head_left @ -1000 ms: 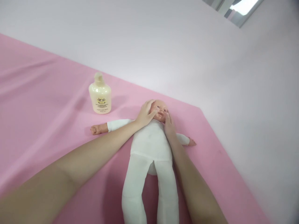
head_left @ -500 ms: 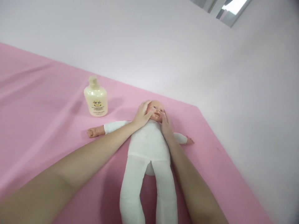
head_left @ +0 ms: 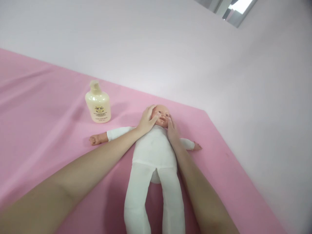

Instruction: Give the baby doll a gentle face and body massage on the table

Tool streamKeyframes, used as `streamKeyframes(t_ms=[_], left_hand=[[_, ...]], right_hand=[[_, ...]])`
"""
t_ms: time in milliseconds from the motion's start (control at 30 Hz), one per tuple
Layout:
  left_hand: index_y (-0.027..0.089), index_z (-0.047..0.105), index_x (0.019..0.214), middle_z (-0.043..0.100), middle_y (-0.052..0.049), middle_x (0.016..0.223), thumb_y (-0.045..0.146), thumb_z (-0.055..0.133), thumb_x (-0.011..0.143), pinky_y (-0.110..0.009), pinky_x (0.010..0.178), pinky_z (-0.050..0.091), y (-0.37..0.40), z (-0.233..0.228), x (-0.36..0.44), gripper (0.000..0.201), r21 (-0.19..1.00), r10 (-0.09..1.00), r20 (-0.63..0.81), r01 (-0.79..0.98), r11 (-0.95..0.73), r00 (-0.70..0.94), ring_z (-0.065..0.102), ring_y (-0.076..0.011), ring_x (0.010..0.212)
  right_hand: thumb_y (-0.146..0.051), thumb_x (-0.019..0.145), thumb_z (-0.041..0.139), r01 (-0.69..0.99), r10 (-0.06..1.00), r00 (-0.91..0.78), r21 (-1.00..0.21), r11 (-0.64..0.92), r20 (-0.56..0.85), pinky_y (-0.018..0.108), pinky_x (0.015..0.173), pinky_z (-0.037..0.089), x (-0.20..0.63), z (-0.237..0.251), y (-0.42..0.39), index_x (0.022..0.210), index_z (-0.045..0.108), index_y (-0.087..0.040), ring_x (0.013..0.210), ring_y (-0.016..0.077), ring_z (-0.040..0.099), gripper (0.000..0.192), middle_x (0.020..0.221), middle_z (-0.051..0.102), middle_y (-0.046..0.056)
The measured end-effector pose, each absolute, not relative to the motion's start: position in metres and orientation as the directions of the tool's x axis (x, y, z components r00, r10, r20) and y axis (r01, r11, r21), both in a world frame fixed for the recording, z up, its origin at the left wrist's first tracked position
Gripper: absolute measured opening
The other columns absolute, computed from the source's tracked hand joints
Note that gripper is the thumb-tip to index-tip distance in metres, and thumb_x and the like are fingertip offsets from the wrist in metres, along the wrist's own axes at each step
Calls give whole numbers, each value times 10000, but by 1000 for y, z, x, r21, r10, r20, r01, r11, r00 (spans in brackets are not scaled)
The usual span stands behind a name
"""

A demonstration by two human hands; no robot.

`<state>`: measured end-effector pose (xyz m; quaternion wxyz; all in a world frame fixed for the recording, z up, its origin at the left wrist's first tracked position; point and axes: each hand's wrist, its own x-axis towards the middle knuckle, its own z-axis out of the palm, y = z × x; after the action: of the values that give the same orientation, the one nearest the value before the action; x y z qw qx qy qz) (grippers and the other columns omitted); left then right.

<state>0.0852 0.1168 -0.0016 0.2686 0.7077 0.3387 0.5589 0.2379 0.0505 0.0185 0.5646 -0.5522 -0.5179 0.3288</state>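
Note:
A baby doll (head_left: 154, 148) in a white cloth suit lies on its back, its head away from me and its arms out to the sides. Against the left side of the doll's head (head_left: 161, 110) rests my left hand (head_left: 146, 121), fingers stretched along the head and thumb on the cheek. My right hand (head_left: 172, 130) lies along the opposite cheek with its fingers extended; part of it is hidden behind the head's side. Both hands are open and touch the doll. The doll's feet are out of view.
A cream pump bottle (head_left: 98, 104) with a cow picture stands upright to the left of the head. Pink cloth (head_left: 48, 130) covers the surface, with its edge running close behind the doll's head. Beyond is a pale floor (head_left: 170, 48); a window-like frame (head_left: 234, 14) shows top right.
The whole view has shifted slightly, so the bottle and doll appear a little further left. Both hands stay against the doll's head, with no clear movement of their own.

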Motion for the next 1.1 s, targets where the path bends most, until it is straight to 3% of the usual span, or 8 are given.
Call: streamKeyframes(t_ms=[733, 967, 1100], left_hand=[[235, 472, 1452, 515, -146, 1516, 585, 385, 1032, -500, 1249, 313, 117, -4, 85, 554, 743, 769, 623, 200, -639, 145, 456, -267, 1449], [217, 483, 1445, 519, -144, 1513, 602, 271, 1052, -471, 1260, 311, 120, -8, 86, 589, 738, 761, 637, 186, -648, 125, 456, -239, 1449], [235, 499, 1430, 536, -134, 1497, 601, 233, 1056, -474, 1259, 317, 120, -8, 85, 587, 747, 767, 632, 176, -641, 108, 471, -230, 1439]], right_hand=[[-669, 936, 490, 185, 944, 253, -968, 168, 212, 454, 1209, 429, 238, 17, 52, 1462, 544, -296, 1455, 227, 508, 647, 1566, 538, 39], [-674, 938, 480, 196, 942, 262, -967, 162, 211, 463, 1239, 386, 236, 18, 50, 1481, 524, -286, 1485, 214, 465, 669, 1595, 504, 38], [-715, 957, 381, 237, 935, 272, -957, 166, 229, 472, 1269, 332, 239, 14, 53, 1497, 512, -254, 1501, 204, 438, 721, 1597, 500, 57]])
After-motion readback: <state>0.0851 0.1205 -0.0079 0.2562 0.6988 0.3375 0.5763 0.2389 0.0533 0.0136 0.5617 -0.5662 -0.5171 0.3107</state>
